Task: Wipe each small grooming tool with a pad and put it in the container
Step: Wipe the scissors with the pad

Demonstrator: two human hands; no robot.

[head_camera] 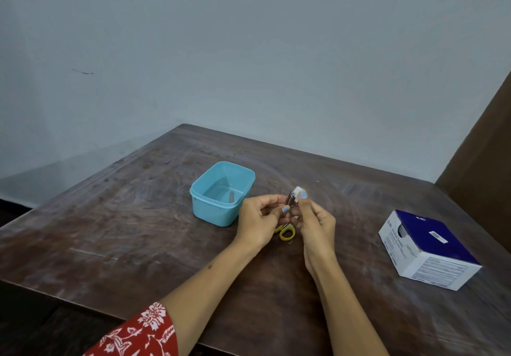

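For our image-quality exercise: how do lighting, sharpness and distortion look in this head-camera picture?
Head view: soft, even light with faint shadows; the wide lens bends the table edges; box print is too blurred to read; the metal tool between left hand and right hand is small and indistinct.

— What sort of place is this?
— A plain room, likely in a home: a worn dark wooden table (138, 212) set into the corner of bare pale blue-grey walls (249, 51).
— Anything else?
— A brown wooden panel (486, 145) at the right, and household bits: a plastic container (210, 212), a swab box (431, 253).
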